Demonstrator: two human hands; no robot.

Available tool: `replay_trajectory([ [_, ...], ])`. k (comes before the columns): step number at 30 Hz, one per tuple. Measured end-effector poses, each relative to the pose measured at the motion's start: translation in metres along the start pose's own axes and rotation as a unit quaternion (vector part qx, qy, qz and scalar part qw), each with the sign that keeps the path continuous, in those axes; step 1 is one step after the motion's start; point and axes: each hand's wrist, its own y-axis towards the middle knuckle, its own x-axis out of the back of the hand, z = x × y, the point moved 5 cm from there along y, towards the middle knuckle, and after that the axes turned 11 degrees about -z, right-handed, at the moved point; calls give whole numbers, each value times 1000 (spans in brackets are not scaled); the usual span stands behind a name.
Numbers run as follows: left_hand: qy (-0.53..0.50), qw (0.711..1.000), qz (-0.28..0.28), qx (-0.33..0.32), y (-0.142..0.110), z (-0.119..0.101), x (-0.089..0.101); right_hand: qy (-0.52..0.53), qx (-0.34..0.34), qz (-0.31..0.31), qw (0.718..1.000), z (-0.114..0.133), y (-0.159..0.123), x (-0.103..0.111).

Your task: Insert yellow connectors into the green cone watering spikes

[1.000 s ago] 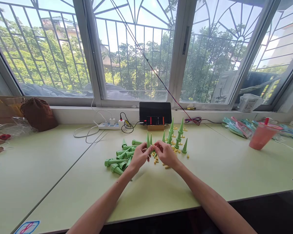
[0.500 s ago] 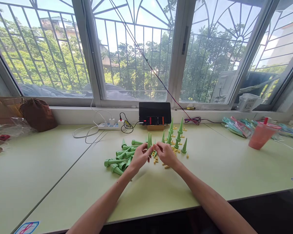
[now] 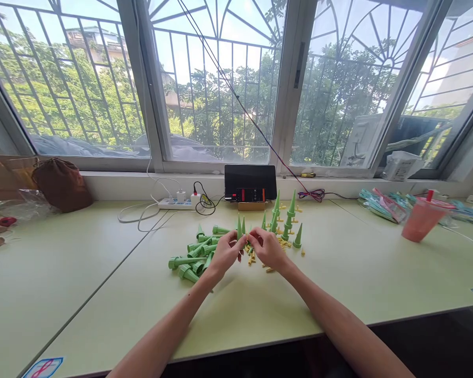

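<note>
My left hand [image 3: 227, 251] is closed around a green plastic spike [image 3: 239, 227], its tip pointing up; another green point shows right beside it. Fingertip to fingertip with it, my right hand [image 3: 267, 248] pinches what seems to be a small yellow piece at the spike's side, mostly covered by the fingers. A heap of green spikes [image 3: 197, 260] lies left of my left hand. Small yellow pieces [image 3: 251, 259] are scattered below and behind my hands. Beyond my right hand, several green spikes [image 3: 290, 212] stand upright in stacks, some with yellow pieces sticking out sideways.
A phone [image 3: 252, 195] leans against a dark tablet [image 3: 249, 175] at the back. Left of them lies a power strip [image 3: 177, 203] with cables. A pink cup [image 3: 423, 218] stands at right near plastic packets [image 3: 382, 205]. A brown pouch [image 3: 62, 186] sits at far left.
Very little differs. The spike in my left hand has shifted slightly left, and my fingertips remain together.
</note>
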Motion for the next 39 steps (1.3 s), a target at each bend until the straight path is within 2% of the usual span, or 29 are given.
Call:
replay_trajectory([
  [39, 5, 1000, 7, -8, 1, 3, 1, 14, 3, 6, 1000, -2, -1, -1],
])
